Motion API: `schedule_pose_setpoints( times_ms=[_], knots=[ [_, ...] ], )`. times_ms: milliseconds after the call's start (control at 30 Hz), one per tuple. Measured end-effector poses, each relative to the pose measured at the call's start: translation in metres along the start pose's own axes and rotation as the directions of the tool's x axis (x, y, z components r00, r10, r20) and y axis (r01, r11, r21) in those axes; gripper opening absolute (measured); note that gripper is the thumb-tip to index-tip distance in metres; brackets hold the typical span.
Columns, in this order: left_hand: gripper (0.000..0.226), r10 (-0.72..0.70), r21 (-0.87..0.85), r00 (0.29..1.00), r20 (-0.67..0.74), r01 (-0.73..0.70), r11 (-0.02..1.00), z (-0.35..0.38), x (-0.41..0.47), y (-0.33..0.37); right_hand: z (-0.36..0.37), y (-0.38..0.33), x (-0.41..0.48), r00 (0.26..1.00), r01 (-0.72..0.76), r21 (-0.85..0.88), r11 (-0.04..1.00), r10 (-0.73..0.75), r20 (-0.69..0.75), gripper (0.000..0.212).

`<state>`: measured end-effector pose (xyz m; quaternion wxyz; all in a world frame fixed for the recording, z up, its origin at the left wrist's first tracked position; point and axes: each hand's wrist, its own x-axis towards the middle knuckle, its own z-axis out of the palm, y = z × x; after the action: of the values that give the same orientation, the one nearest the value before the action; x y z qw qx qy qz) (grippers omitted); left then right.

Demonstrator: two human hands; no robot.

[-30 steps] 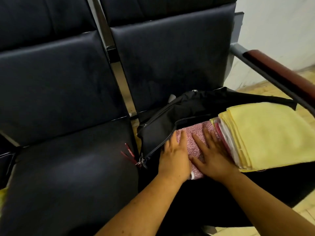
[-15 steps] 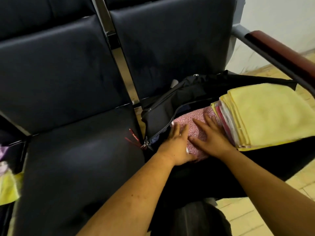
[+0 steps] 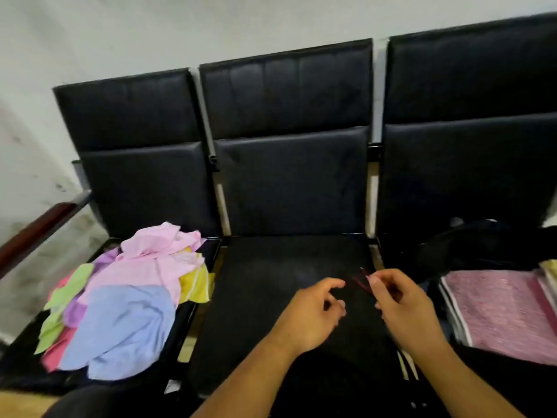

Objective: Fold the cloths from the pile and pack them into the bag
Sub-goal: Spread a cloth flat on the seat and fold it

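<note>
Since half a second ago: both hands off the speckled pink cloth (image 3: 500, 312) and apart from it. View swung left, taking in the pile and a third seat.

Over the front right part of the middle seat (image 3: 271, 297): left hand (image 3: 310, 318), fingers loosely curled, nothing held. Hovers clear of the cushion.

At that seat's right edge: right hand (image 3: 407, 312), fingers curled inward. Sits just beside the thin red cords (image 3: 360, 280) lying there. Pinching them or only near, cannot tell.

On the right seat (image 3: 467, 176), toward its front: speckled pink cloth, folded, topmost on a stack, against the black bag (image 3: 470, 248) slumped behind. Inside the bag's mouth or merely beside it, cannot tell.

On the left seat (image 3: 141, 191): pile (image 3: 126, 297), loose and unfolded. Covers most of the cushion, with pink uppermost, blue at the front edge, and green, purple and yellow around.

Three joined black padded seats, backs to a pale scuffed wall (image 3: 150, 31). Wooden armrest (image 3: 39, 227) at the left end. Tan floor (image 3: 24, 402) below.

Across the gap between middle and right seats: right forearm.
</note>
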<state>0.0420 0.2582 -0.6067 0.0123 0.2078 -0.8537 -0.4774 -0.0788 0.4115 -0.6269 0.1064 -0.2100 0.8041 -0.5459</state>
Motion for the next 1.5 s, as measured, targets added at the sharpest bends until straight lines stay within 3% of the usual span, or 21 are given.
schedule_pose_setpoints(
  times_ms=[233,367,567,700,833,967,1100,1200,1233,1333,1500],
  knots=[
    [0.034,-0.092,-0.007,0.951,-0.294,0.094,0.996,-0.109,-0.097,-0.099,0.113,-0.096,-0.049,0.950,0.137,-0.078,0.987,-0.109,0.292,0.007],
    [0.032,-0.174,0.018,0.872,-0.457,0.204,0.979,-0.157,-0.144,-0.160,0.177,-0.133,-0.086,0.902,0.153,-0.127,0.980,-0.086,0.423,0.006],
    [0.040,-0.474,0.136,0.803,-0.361,0.548,0.825,-0.208,-0.167,-0.258,0.268,-0.168,-0.123,0.835,0.217,-0.175,0.960,-0.089,0.542,0.007],
    [0.062,-0.628,0.138,0.738,-0.248,0.668,0.731,-0.201,-0.164,-0.283,0.287,-0.177,-0.131,0.820,0.213,-0.186,0.959,-0.072,0.568,0.009],
    [0.083,-0.684,0.148,0.679,-0.267,0.730,0.667,-0.193,-0.152,-0.324,0.294,-0.181,-0.135,0.825,0.159,-0.208,0.965,-0.014,0.564,0.010],
    [0.056,-0.714,0.164,0.610,-0.344,0.788,0.594,-0.190,-0.148,-0.330,0.285,-0.174,-0.142,0.814,0.058,-0.218,0.974,0.080,0.576,0.011],
    [0.031,-0.592,0.244,0.663,-0.459,0.734,0.633,-0.193,-0.143,-0.314,0.270,-0.177,-0.138,0.766,0.041,-0.297,0.954,0.161,0.623,0.012],
    [0.018,-0.307,0.274,0.754,-0.581,0.536,0.798,-0.235,-0.130,-0.282,0.264,-0.193,-0.118,0.741,0.091,-0.331,0.939,0.158,0.653,0.012],
    [0.020,-0.281,0.192,0.753,-0.595,0.473,0.860,-0.252,-0.127,-0.269,0.263,-0.198,-0.109,0.745,0.115,-0.330,0.937,0.139,0.653,0.012],
    [0.018,-0.220,0.032,0.813,-0.540,0.281,0.959,-0.297,-0.125,-0.214,0.265,-0.214,-0.078,0.762,0.189,-0.263,0.946,0.028,0.648,0.023],
    [0.022,-0.022,0.114,0.893,-0.450,0.082,0.990,-0.320,-0.132,-0.122,0.277,-0.245,-0.059,0.694,0.203,-0.054,0.978,-0.105,0.712,0.056]
  ],
)
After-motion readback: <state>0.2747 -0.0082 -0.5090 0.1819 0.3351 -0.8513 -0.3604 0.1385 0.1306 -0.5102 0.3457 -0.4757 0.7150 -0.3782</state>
